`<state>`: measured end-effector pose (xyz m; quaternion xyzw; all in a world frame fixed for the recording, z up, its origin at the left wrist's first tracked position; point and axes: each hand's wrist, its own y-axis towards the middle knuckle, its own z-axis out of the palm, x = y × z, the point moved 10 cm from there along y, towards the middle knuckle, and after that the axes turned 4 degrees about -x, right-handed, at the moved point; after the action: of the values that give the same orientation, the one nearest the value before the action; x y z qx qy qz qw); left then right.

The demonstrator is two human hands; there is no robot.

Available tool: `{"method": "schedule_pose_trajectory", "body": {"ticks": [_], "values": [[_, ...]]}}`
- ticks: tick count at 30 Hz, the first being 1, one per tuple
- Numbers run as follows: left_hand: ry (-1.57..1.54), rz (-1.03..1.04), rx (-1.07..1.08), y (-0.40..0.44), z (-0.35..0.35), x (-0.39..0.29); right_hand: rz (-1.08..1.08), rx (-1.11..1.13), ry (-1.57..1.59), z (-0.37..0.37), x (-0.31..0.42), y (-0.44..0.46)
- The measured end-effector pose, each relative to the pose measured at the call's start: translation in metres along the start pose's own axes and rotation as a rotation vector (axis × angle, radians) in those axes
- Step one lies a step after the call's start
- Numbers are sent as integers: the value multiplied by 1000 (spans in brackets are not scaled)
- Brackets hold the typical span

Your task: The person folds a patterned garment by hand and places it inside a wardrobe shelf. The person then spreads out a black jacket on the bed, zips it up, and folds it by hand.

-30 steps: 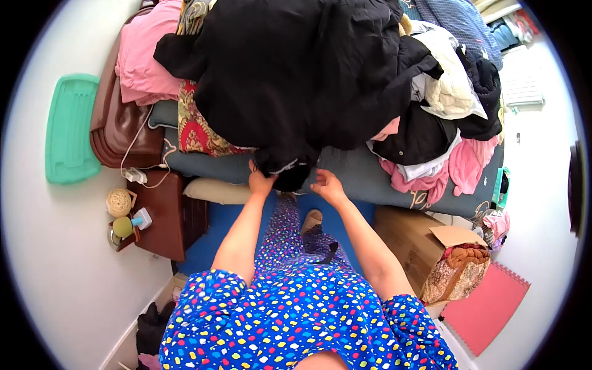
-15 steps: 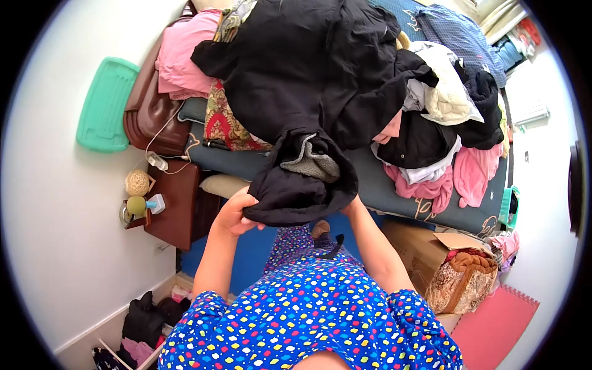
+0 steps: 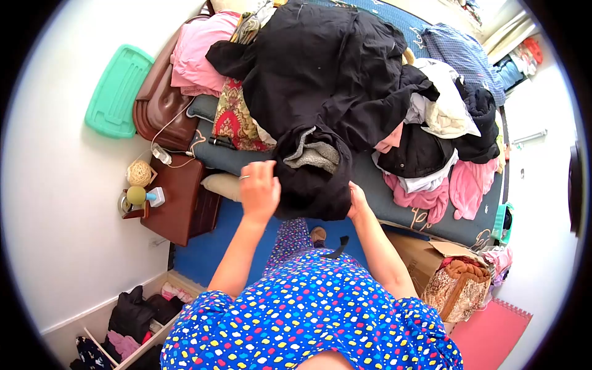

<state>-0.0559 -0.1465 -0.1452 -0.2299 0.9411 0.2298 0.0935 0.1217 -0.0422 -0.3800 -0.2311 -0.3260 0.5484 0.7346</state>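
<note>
A black jacket (image 3: 320, 68) lies spread over the clothes on the bed, its hood (image 3: 314, 194) hanging toward me with grey fleecy lining (image 3: 317, 155) showing inside. At the hood's right side, my right hand (image 3: 357, 201) is closed on the black fabric, some fingers hidden behind it. Raised by the hood's left edge is my left hand (image 3: 259, 190), its back toward me and a ring on one finger. Its fingers are loosely bent, and the tips and thumb are mostly hidden; I see no cloth gripped in it.
Piled clothes (image 3: 425, 191) cover the right of the bed (image 3: 394, 206). On the left stand a brown nightstand (image 3: 176, 203) with small items and a green plastic lid (image 3: 119, 92) against the wall. A cardboard box (image 3: 410, 259) with clothing is at right, an open drawer (image 3: 102, 320) at lower left.
My left hand has let go of the hood's lower left rim and moved up beside its edge. The hood hangs narrower now. My right hand stays at its right side.
</note>
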Motion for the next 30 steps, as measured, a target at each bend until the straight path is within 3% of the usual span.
{"method": "schedule_pose_trajectory", "body": {"ticks": [3, 7, 9, 11, 13, 18, 20, 21, 23, 24, 25, 27, 30], "values": [[-159, 274, 6, 17, 25, -52, 71, -150, -46, 11, -1, -19], [-229, 344, -19, 42, 83, -44, 20, -64, -3, 5, 6, -11], [-208, 267, 426, 45, 133, -26, 22, -47, 0, 2, 11, -15], [-200, 363, 451, 40, 140, -27, 40, -121, -66, -6, 15, -17], [-268, 414, 241, 40, 99, -47, 47, -112, -58, -1, 18, -20], [-148, 430, 88, 27, 118, -53, 41, -158, -167, -6, 16, -19], [-363, 370, 194, 26, 126, -56, -89, -406, -641, -31, 43, -20], [-364, 367, 194, 30, 120, -57, -86, -408, -643, -31, 47, -20], [-318, 602, 175, 29, 97, -77, -967, -377, -1195, 29, 117, -51], [-308, 626, 208, 28, 97, -79, -1202, -565, -1100, 44, 124, -77], [-307, 629, 208, 29, 96, -76, -1233, -586, -1326, 73, 125, -81], [-265, 681, 210, 27, 96, -80, -1242, -526, -1528, 115, 117, -71], [-194, 714, 184, 23, 96, -89, -1238, -610, -1735, 148, 107, -60]]}}
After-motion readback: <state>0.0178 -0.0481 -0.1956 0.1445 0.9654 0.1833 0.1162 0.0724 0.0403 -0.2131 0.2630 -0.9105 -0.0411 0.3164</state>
